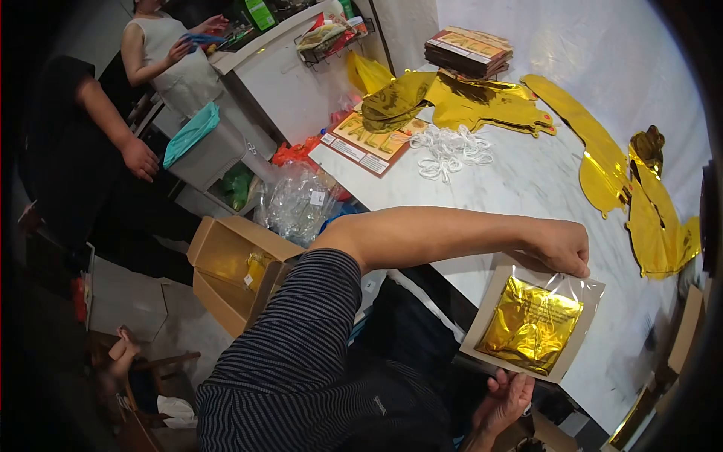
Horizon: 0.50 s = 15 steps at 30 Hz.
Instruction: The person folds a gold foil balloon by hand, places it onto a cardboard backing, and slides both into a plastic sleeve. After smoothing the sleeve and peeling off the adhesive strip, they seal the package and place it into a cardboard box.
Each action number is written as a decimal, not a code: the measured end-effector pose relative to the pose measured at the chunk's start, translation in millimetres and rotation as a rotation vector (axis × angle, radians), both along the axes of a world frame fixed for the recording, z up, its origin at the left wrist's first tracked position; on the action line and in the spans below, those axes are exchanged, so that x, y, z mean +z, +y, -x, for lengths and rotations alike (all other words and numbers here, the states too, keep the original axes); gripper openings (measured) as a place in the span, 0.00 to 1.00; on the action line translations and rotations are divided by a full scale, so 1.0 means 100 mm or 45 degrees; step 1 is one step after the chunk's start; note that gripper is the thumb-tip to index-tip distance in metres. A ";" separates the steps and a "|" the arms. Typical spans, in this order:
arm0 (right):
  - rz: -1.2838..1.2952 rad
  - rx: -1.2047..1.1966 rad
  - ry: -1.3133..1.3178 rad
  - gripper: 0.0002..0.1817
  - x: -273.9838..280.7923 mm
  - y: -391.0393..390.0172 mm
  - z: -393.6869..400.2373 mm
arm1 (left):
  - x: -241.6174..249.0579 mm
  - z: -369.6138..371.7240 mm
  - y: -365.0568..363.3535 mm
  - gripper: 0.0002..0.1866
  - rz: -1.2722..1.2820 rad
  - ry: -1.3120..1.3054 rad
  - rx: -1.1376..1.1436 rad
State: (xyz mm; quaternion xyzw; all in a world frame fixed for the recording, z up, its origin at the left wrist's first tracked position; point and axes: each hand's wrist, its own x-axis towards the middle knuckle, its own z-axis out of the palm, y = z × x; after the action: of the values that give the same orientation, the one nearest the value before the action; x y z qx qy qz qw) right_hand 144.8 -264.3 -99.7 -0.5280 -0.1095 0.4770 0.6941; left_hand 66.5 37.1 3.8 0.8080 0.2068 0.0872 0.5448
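At the right, a square cardboard-backed packet (pixel 533 324) with folded gold foil under clear plastic is held over the table's front edge. My left hand (pixel 506 399) grips its lower edge from below, thumb near the foil. The fingers of my right hand (pixel 561 247) are pinched at the packet's top edge, on the end of the arm that crosses the view. White string (pixel 450 151) lies in loose coils on the marble table (pixel 520 192), beside a printed card (pixel 369 143). Flat gold foil balloons (pixel 482 105) spread along the table's back and right side.
A stack of printed packets (pixel 468 51) stands at the back. Left of the table are an open cardboard box (pixel 245 275), clear plastic bags (pixel 294 203) and a grey bin (pixel 203 151). Two people stand at the upper left; another person's foot shows at the lower left.
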 end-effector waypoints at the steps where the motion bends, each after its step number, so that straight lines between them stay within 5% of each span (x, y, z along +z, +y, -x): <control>1: 0.001 -0.005 -0.003 0.14 -0.01 0.00 0.00 | 0.01 0.00 0.00 0.24 0.083 0.022 -0.039; 5: -0.003 -0.025 0.050 0.19 -0.01 -0.02 -0.01 | 0.07 -0.02 0.07 0.35 0.077 0.287 -0.072; 7: -0.016 0.044 0.057 0.20 -0.02 -0.04 -0.04 | -0.11 -0.05 0.17 0.36 0.335 0.232 -0.066; 10: -0.038 0.003 0.082 0.17 -0.03 -0.06 -0.05 | -0.01 0.03 0.22 0.27 0.726 0.208 -0.003; 15: -0.062 0.095 0.138 0.12 0.03 -0.02 -0.01 | 0.01 0.09 0.21 0.17 0.542 0.281 -0.169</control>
State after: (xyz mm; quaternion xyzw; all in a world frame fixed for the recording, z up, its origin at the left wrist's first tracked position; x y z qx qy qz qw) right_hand 146.1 -266.5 -97.2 -0.4800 -0.1027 0.5276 0.6934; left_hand 57.1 58.4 5.1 0.6914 0.2252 -0.0831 0.6814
